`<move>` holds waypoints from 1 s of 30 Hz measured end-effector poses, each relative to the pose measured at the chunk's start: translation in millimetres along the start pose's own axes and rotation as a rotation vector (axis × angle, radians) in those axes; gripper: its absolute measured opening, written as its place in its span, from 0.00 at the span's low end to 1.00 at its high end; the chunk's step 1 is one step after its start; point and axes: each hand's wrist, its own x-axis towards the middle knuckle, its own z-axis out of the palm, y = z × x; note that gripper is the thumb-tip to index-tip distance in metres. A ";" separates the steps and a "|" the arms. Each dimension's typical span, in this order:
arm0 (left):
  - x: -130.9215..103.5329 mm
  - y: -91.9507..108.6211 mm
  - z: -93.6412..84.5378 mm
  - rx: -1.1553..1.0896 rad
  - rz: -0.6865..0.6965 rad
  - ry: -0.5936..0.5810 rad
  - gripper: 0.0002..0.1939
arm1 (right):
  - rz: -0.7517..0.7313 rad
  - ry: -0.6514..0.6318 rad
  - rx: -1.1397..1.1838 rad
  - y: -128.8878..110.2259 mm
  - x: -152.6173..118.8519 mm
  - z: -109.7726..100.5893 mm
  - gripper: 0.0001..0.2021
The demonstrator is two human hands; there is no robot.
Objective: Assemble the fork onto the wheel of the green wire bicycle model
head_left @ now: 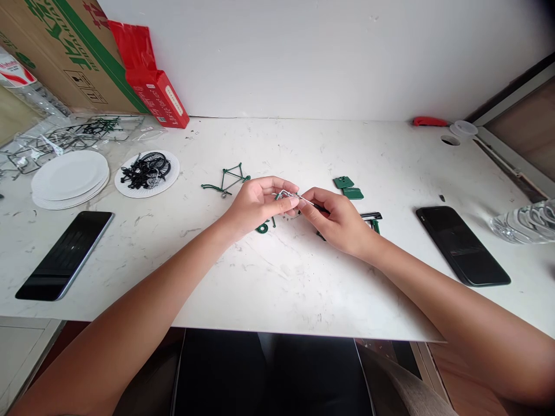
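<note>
In the middle of the table my left hand [264, 199] is closed in a pinch on a small bent silver part [285, 193], which looks like a model bicycle's handlebar. My right hand [336, 216] grips a thin screwdriver-like tool [307, 201] with a silver shaft and dark handle. Its tip meets the silver part at my left fingertips, where the contact is partly hidden. Left of my hands lies a green model bicycle frame [228, 180]. A small green ring-shaped part [262, 229] rests below my left hand. Flat green pieces [350, 188] lie beyond my right hand.
Black wheels and small parts fill a white plate [173, 188] at left, beside stacked plates [69, 179]. Phones lie at left [65, 254] and right [463, 245]. A red packet [158, 95] stands against a carton [78, 58]. A clear bottle [524, 222] lies far right.
</note>
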 end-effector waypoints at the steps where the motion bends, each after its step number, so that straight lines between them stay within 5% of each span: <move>1: -0.3 0.8 0.4 -0.006 -0.001 -0.003 0.14 | -0.002 -0.003 0.002 0.0 0.1 -0.1 0.19; 30: -1.8 2.0 1.8 0.086 -0.030 -0.008 0.21 | 0.023 -0.064 -0.035 6.1 0.2 0.3 0.19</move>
